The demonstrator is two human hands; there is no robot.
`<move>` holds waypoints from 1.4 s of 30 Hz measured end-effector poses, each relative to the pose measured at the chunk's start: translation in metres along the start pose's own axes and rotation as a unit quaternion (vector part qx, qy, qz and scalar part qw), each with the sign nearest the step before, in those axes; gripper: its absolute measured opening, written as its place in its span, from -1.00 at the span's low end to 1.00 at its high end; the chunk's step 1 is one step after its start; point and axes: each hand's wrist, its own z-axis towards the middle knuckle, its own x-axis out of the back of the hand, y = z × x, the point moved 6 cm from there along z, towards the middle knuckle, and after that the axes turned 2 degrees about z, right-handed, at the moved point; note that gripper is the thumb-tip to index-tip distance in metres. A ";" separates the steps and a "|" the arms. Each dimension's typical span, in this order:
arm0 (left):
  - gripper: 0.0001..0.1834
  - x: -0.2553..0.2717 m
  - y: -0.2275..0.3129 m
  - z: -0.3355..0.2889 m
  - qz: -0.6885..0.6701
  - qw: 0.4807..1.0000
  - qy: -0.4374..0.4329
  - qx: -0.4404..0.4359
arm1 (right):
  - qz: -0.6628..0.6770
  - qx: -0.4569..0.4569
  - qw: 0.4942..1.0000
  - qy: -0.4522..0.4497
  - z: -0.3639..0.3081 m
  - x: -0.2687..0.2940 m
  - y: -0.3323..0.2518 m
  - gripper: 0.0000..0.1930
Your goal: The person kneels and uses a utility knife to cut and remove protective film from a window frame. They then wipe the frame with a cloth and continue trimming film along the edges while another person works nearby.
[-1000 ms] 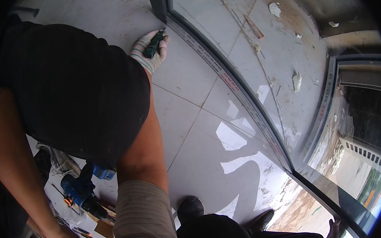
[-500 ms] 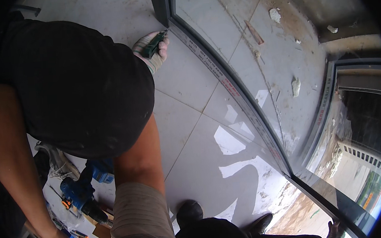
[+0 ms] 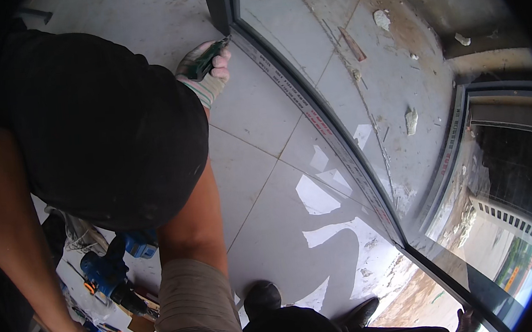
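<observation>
one dark post beside the green tool; drill apart

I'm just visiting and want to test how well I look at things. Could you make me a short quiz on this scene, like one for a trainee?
1. Multiple choice: what is the gloved hand holding?
A) A drinking cup
B) A green tool
C) A paintbrush

2. True or false: a blue power drill shows in the lower left of the picture.

3. Short answer: on which side of the dark bottom rail, left or right as pictured, do the pale chunks lie?

Key:
1. B
2. True
3. Right
</observation>
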 end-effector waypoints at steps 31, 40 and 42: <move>-0.67 -0.028 -0.006 -0.020 0.126 0.989 -0.070 0.027 | -0.011 -0.024 1.000 -0.002 0.013 0.030 0.039 -0.40; -0.60 -0.005 -0.148 -0.105 0.218 0.909 0.277 -0.224 | -0.005 -0.070 0.996 -0.058 -0.032 -0.064 -0.012 -0.55; -0.60 -0.047 -0.200 -0.113 0.257 0.892 0.295 -0.227 | -0.007 -0.136 0.984 -0.114 -0.057 -0.101 -0.005 -0.53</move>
